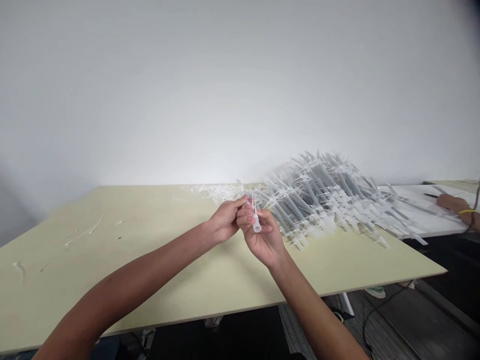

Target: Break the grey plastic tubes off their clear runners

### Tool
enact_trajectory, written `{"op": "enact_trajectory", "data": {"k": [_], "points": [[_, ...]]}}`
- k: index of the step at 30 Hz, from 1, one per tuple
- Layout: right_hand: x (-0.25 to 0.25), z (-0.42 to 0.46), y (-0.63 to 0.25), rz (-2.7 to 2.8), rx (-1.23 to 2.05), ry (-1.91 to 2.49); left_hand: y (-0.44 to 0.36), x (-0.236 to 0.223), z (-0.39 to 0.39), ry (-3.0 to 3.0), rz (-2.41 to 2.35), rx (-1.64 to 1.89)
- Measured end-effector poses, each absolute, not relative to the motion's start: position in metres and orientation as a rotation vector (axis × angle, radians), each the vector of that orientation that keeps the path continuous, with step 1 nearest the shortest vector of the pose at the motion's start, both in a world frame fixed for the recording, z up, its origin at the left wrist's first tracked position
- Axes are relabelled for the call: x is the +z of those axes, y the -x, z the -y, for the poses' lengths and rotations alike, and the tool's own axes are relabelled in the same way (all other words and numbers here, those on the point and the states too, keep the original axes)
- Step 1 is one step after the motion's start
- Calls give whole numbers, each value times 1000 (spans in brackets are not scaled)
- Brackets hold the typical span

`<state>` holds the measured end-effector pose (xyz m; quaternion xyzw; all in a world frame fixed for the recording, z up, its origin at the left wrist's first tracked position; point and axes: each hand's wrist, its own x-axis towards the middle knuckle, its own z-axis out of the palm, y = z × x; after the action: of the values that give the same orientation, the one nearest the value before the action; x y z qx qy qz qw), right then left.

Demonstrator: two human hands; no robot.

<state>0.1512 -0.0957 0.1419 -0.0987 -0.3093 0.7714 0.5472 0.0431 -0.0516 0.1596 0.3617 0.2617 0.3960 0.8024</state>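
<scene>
Right hand [264, 240]: curled narrow, holding a translucent plastic tube [256, 224] upright in its fingers;
Left hand [224, 220]: narrow pinch at the tube's upper end, just touching the right hand;
Beyond the hands: a heap of grey plastic tubes on moulded runners [318, 192] on the pale worktop [150, 285];
Far right of the hands: a co-worker's hand [452, 203] on a white surface [412, 192].
</scene>
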Motion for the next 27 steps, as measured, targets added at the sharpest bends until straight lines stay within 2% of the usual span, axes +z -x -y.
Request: {"op": "enact_trajectory", "data": {"k": [7, 12, 20, 23, 27], "points": [[143, 101, -153, 792, 1795, 249, -44, 167, 58, -842, -600, 846], [129, 102, -160, 1063, 1843, 487, -28, 157, 57, -1182, -623, 761], [98, 104, -176, 1551, 1400, 930, -1, 131, 54, -1579, -712, 803], [92, 97, -180, 1544, 1243, 1021, 4, 124, 58, -1646, -741, 784], [97, 93, -180, 1450, 1223, 984, 3, 120, 65, -1618, -684, 754]]}}
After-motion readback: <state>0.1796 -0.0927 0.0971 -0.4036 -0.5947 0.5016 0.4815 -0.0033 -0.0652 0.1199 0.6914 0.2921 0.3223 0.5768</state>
